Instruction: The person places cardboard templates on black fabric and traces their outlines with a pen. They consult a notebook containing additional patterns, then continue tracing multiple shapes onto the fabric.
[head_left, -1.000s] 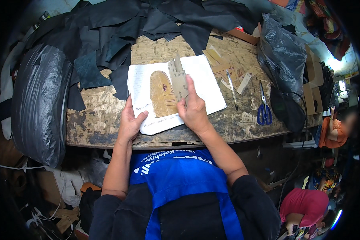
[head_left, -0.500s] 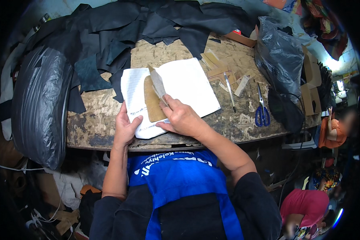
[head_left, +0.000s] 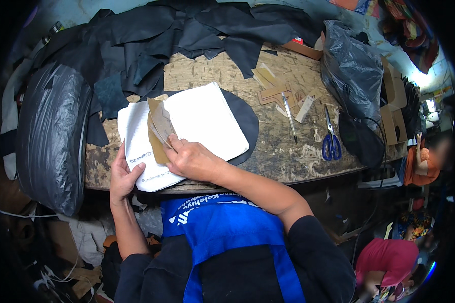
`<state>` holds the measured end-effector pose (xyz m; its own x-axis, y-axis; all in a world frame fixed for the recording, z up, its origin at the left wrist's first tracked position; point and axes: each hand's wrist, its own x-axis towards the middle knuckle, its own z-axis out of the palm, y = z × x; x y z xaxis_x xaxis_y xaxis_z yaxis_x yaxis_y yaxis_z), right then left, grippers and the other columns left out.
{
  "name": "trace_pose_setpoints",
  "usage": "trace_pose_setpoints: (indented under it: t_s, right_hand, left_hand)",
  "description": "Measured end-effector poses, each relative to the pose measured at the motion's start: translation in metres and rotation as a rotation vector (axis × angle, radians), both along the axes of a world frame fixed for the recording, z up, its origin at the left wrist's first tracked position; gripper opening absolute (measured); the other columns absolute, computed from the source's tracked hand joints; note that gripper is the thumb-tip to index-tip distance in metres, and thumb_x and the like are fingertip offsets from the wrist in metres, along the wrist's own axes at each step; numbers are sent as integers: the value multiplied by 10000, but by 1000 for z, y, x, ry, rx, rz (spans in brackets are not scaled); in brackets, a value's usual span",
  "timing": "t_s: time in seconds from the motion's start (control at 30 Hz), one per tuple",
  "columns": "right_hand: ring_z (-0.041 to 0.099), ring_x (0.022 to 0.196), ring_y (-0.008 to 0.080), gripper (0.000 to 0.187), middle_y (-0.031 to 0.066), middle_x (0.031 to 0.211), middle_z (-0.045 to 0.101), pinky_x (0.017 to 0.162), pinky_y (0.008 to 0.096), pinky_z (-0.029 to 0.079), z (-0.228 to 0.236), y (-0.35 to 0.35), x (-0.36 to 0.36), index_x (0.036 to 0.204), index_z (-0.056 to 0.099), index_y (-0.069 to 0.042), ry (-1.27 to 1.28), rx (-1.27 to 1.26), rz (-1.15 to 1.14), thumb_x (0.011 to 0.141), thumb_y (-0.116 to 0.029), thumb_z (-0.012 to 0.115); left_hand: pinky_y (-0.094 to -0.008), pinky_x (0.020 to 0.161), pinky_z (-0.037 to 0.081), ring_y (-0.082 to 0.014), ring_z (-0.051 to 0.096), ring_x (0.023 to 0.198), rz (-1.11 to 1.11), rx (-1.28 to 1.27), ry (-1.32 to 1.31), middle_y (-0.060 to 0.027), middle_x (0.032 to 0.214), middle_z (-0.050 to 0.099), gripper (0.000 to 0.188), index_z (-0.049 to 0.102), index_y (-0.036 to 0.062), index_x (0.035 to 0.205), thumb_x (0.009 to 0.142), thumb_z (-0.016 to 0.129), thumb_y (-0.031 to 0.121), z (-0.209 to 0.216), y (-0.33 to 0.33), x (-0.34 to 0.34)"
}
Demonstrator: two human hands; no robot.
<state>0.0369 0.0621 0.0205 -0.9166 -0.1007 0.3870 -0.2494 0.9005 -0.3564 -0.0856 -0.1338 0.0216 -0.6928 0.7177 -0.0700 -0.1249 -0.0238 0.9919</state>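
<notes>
My left hand [head_left: 122, 177] has the lower left edge of the one open notebook [head_left: 202, 118], its thumb on the page and the other fingers mostly out of sight along the edge. Over the last second I have brought the notebook left across the desk [head_left: 283, 164], so it now lies near the front edge, left of the middle. In its fold I count two cards at least, a tan card [head_left: 154, 134] and a greyish card [head_left: 163, 118]; the tan one lay flat a second ago and now leans with the other, its marked face turned from view. My right hand [head_left: 191, 161] grips the greyish card by its lower edge; whether those fingers also pinch the tan one I cannot tell. The shift leaves much more of one rounded black piece [head_left: 246, 120] uncovered beneath the notebook, so both cards and notebook now sit left of its curved end. Further right, toward the far edge, lie several card scraps [head_left: 275, 96], overlapping too much to count surely, then one pen [head_left: 289, 117], one pair of blue-handled scissors [head_left: 331, 146], and one bulging dark bag [head_left: 351, 63] at the far right corner.
</notes>
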Motion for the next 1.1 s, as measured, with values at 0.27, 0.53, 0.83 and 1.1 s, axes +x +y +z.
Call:
trace_pose_setpoints:
  t_s: [0.27, 0.53, 0.83, 1.1]
  right_hand:
    - [640, 661, 312, 357, 221, 851, 620, 577, 369, 513, 19, 25, -1, 1108, 590, 50, 207, -589, -277, 753, 14, 581]
    - [583, 972, 406, 723, 309, 1154, 530, 731, 410, 534, 64, 5, 35, 1336, 410, 53, 293, 169, -177, 724, -171, 723]
    - [602, 924, 287, 578, 170, 987, 612, 797, 356, 484, 69, 40, 45, 1129, 586, 59, 168, -490, -382, 668, -203, 815]
    - [627, 862, 205, 380, 148, 937, 643, 806, 292, 485, 67, 63, 45, 1071, 616, 100, 1, -777, -301, 759, -86, 728]
  left_hand:
    - [-374, 1059, 337, -267, 411, 1298, 628, -63, 615, -209, 1401, 410, 824, 240, -25, 1440, 790, 732, 93, 28, 19, 28]
    - [-523, 1068, 335, -397, 371, 1302, -396, 608, -516, -233, 1459, 292, 979, 140, 49, 1471, 811, 578, 623, 30, 105, 53]
    - [-535, 1040, 373, -376, 394, 1296, -388, 857, -948, -215, 1384, 408, 637, 258, 44, 1428, 949, 462, 412, 12, 108, 50]
    - [-587, 945, 456, -432, 482, 1197, -143, 572, -681, -251, 1347, 413, 551, 234, -12, 1404, 900, 446, 54, 18, 100, 53]
